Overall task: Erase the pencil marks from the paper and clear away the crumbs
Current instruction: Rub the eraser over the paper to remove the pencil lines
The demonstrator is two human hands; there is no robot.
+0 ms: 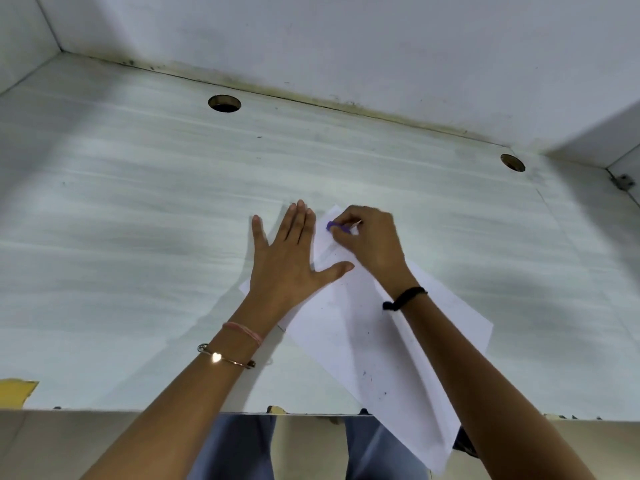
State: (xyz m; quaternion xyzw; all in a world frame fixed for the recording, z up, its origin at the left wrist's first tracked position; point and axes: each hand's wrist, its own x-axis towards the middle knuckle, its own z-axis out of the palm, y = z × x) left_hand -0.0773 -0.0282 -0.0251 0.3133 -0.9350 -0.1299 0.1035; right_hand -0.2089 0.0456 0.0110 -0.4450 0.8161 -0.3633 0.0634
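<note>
A white sheet of paper (363, 341) lies slanted on the pale desk (138, 220), its near corner hanging over the front edge. My left hand (291, 261) rests flat on the paper's far left part, fingers spread. My right hand (370, 240) pinches a small purple eraser (334, 226) and presses it on the paper's far corner. Small dark specks and crumbs (375, 382) dot the lower part of the sheet. Pencil marks are too faint to make out.
Two round cable holes (224, 103) (512, 163) sit near the back of the desk. White walls close the back and both sides. Yellow tape (17, 389) marks the front left edge. My legs show below the front edge.
</note>
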